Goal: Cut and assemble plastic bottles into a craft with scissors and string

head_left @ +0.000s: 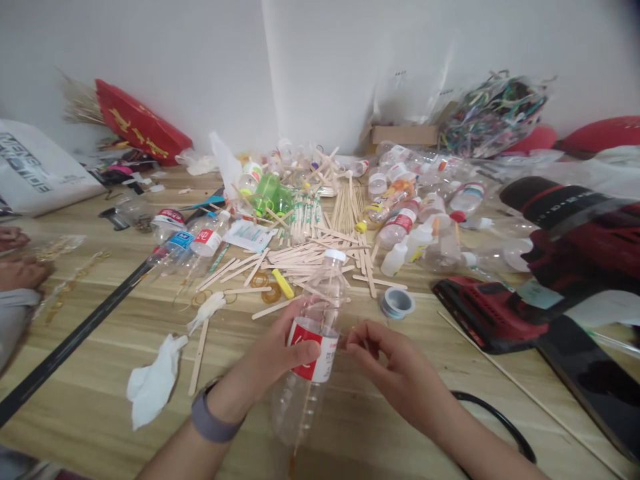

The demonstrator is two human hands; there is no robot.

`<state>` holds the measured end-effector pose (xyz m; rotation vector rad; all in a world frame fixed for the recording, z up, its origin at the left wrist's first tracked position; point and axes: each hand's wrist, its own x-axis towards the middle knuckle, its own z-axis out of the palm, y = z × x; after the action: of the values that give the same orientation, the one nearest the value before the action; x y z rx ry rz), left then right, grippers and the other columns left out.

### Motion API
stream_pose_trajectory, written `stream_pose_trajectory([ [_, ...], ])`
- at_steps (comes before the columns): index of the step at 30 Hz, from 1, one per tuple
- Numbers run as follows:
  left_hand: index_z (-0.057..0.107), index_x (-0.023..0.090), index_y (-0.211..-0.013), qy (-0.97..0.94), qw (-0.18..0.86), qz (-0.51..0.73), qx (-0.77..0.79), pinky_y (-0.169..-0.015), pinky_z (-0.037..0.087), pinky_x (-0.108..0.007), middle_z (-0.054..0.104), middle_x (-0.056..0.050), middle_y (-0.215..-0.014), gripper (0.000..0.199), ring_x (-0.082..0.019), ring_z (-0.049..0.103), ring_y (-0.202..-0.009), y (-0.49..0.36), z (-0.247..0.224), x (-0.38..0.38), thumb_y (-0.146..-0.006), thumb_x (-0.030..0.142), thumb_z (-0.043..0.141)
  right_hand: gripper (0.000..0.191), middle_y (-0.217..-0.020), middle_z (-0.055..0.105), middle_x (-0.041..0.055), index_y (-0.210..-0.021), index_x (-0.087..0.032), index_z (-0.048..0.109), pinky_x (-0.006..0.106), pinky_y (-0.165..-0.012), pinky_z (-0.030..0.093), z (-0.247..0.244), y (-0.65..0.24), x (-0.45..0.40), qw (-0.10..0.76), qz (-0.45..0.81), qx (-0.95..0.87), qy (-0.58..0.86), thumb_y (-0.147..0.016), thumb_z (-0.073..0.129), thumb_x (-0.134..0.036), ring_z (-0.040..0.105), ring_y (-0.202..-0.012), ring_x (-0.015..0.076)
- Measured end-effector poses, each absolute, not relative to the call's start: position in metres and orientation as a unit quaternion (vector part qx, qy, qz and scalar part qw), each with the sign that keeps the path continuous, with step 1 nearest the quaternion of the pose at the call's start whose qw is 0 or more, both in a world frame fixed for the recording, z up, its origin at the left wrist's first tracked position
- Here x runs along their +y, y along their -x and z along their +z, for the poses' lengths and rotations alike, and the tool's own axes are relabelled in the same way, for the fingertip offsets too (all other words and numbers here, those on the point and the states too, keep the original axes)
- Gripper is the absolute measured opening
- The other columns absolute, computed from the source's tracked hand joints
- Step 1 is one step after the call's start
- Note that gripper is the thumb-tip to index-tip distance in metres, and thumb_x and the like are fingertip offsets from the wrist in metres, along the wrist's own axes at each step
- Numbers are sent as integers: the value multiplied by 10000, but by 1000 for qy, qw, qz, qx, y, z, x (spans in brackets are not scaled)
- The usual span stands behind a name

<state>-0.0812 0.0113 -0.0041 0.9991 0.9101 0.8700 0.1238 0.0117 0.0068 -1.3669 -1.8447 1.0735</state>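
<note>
My left hand [295, 343] is wrapped around a clear plastic bottle [327, 287] with a white cap and a red-and-white label. The bottle stands tilted, its cap pointing away from me. A thin stick [303, 417] shows along its lower part; whether it runs inside or outside, I cannot tell. Close to the label's right side, my right hand [383, 350] has thumb and fingertips pinched together. Whatever is between those fingers is too small to make out. A grey tape spool [397, 303] lies beyond my right hand, and a yellow marker-like piece [283, 283] lies left of the bottle.
Wooden craft sticks [310, 260] lie heaped ahead. Several empty bottles [400, 223] crowd the back right. A red-and-black power drill [565, 253] is at right. White gloves [157, 380] and a long black bar [75, 340] lie left. Another person's hand [23, 270] rests at far left.
</note>
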Motion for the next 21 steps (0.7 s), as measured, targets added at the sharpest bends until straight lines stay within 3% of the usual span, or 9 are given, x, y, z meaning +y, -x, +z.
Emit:
stream_pose_trajectory([
  [4, 432, 231, -1372, -435, 712, 383, 395, -833, 451, -332, 663, -69, -1107, 917, -253, 593, -1018, 79, -5, 12, -600, 505, 844, 280, -722, 599, 10, -937, -193, 638, 272, -573, 393, 2, -121, 11, 310, 424, -676, 518, -807, 485, -389, 497, -623, 153],
  [10, 431, 219, -1368, -436, 715, 370, 403, -743, 435, -278, 651, -28, -939, 941, -200, 592, -894, 77, -8, 11, -577, 482, 865, 222, -570, 497, -23, -684, -200, 581, 249, -509, 322, 2, -116, 11, 297, 433, -677, 516, -795, 470, -357, 439, -545, 130],
  [16, 462, 212, -1326, -412, 707, 396, 416, -767, 437, -290, 658, -45, -1019, 920, -188, 590, -878, 80, 2, 12, -550, 480, 878, 104, -582, 493, -27, -605, -213, 456, 224, -527, 358, 8, -127, 2, 338, 358, -733, 469, -706, 433, -201, 460, -559, 121],
  [21, 464, 224, -1324, -405, 700, 409, 423, -777, 434, -287, 663, -40, -1021, 929, -197, 596, -913, 85, 7, 14, -537, 493, 879, 132, -595, 496, -28, -610, -215, 459, 223, -546, 373, 12, -151, -5, 323, 376, -729, 473, -742, 465, -207, 476, -580, 127],
])
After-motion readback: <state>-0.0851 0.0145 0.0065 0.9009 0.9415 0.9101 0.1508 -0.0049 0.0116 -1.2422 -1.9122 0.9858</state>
